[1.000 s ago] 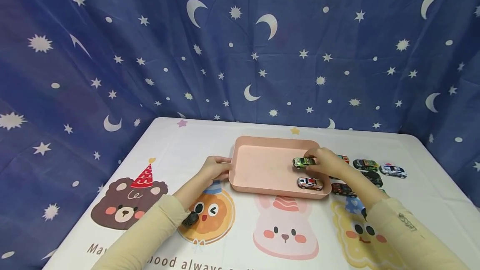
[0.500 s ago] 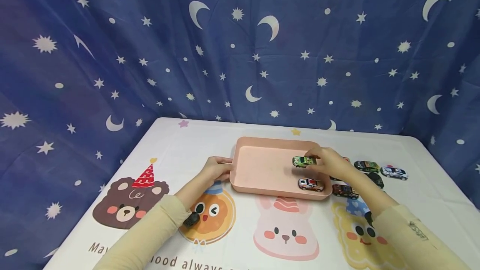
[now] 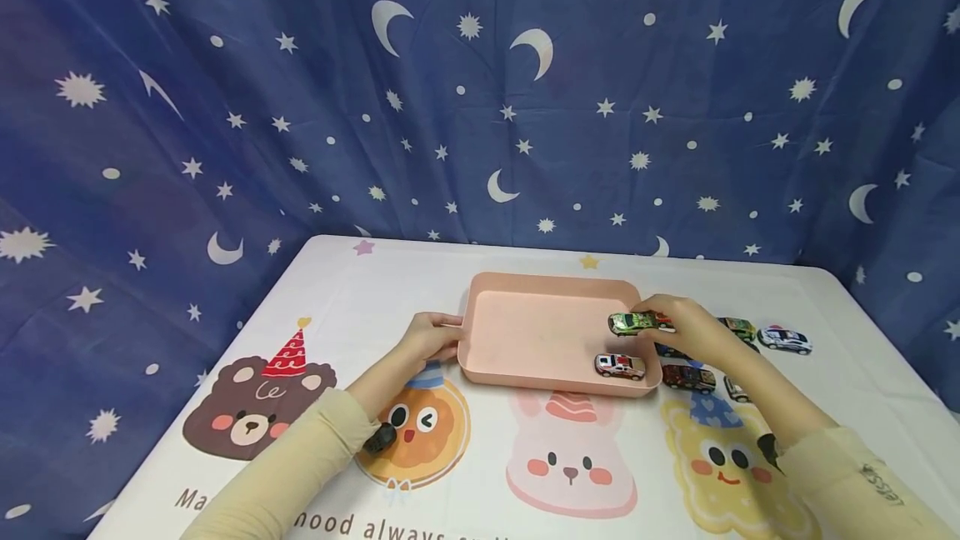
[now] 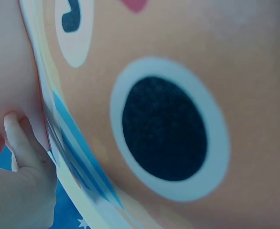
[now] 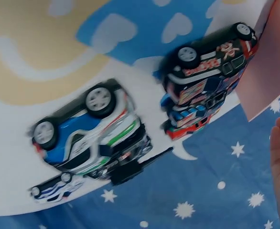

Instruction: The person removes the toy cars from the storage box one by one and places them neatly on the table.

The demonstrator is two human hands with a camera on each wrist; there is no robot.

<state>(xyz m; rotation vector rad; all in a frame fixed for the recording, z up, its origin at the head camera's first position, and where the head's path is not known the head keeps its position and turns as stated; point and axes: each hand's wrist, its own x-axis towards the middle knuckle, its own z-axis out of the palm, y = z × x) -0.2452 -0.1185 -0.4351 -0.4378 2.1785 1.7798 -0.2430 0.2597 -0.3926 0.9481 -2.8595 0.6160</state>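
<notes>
My left hand (image 3: 431,338) pinches the left wall of a shallow pink tray (image 3: 517,375). The left wrist view shows those fingers (image 4: 18,138) on the tray wall. Between the thumb and fingers of my right hand (image 3: 686,327) is a green toy car (image 3: 628,324), over the tray's right end. Only a dark corner of it shows at the edge of the right wrist view. A white and red toy car (image 3: 619,367) sits inside the tray, near its right front corner.
Several toy cars stand right of the tray, among them a dark red car (image 3: 688,378) and a white and blue car (image 3: 784,340); my right arm covers some. A white cloth (image 3: 360,273) with cartoon prints covers the table. Behind hangs a blue star-patterned curtain (image 3: 450,148).
My right hand has moved right with the green car, toward the tray's right wall. My left hand and the tray stay in place.
</notes>
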